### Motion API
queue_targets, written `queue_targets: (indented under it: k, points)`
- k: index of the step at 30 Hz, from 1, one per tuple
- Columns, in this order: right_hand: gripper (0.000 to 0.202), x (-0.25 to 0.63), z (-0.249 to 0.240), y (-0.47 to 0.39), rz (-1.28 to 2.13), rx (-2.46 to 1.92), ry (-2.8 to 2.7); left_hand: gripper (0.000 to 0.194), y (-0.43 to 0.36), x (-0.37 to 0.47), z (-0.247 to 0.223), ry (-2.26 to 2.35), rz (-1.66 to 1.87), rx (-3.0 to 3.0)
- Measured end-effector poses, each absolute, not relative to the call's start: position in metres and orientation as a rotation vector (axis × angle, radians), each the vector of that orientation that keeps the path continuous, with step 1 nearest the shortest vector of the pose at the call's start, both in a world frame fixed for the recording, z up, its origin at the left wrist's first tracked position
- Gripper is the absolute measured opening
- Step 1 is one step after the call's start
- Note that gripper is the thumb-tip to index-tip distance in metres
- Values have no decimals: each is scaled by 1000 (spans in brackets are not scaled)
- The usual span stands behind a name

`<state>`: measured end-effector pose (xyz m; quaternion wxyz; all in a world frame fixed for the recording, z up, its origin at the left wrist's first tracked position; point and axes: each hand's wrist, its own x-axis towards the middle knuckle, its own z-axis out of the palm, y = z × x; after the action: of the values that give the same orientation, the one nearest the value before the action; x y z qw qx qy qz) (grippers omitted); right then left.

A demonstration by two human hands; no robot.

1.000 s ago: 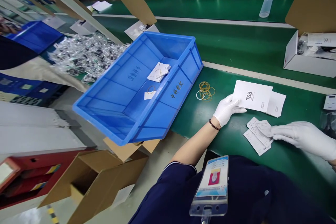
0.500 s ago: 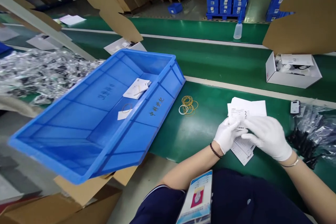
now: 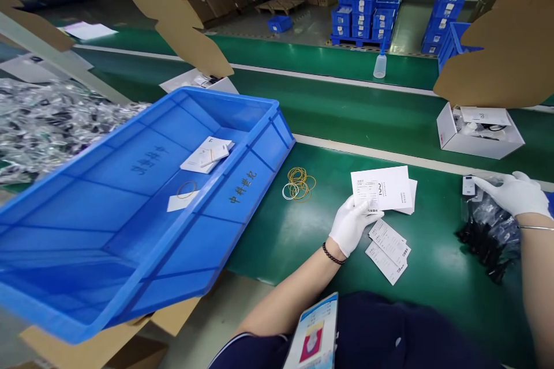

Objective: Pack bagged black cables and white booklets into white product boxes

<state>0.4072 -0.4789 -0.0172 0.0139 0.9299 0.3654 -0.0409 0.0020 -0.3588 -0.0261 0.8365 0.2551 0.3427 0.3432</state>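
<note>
My left hand (image 3: 350,226), in a white glove, pinches a small printed card (image 3: 366,190) on top of a white booklet (image 3: 395,185). Another white booklet (image 3: 412,196) shows partly beneath it on the green table. Below the left hand lie several small printed cards (image 3: 390,242), overlapping. My gloved right hand (image 3: 517,195) is far to the right, over clear plastic bags (image 3: 489,210) with black parts in them. Its thumb is stretched out beside a small white-and-black box (image 3: 468,185), and its fingers are apart. I cannot tell whether the thumb touches the box.
Yellow rubber bands (image 3: 303,183) and a white ring (image 3: 287,191) lie left of the cards. A large blue bin (image 3: 242,184) stands at left, with white booklets (image 3: 205,155) inside. Beyond, an open white box (image 3: 480,141) and a squeeze bottle (image 3: 380,65) stand on green surfaces.
My right hand has left the papers and moved right to the plastic bags. The left hand keeps the card and booklet; the loose cards below are uncovered. The view has shifted right.
</note>
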Motion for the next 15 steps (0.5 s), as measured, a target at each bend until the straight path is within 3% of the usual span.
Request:
queue_targets:
  k: [7,15]
  points:
    - [90,405,-21,-470,-21,2889,1270,25,-355,-3,-28,731,711,559]
    - [46,389,-15,-455,148,2758,1371,23,-355,-3,-28,734,711,545]
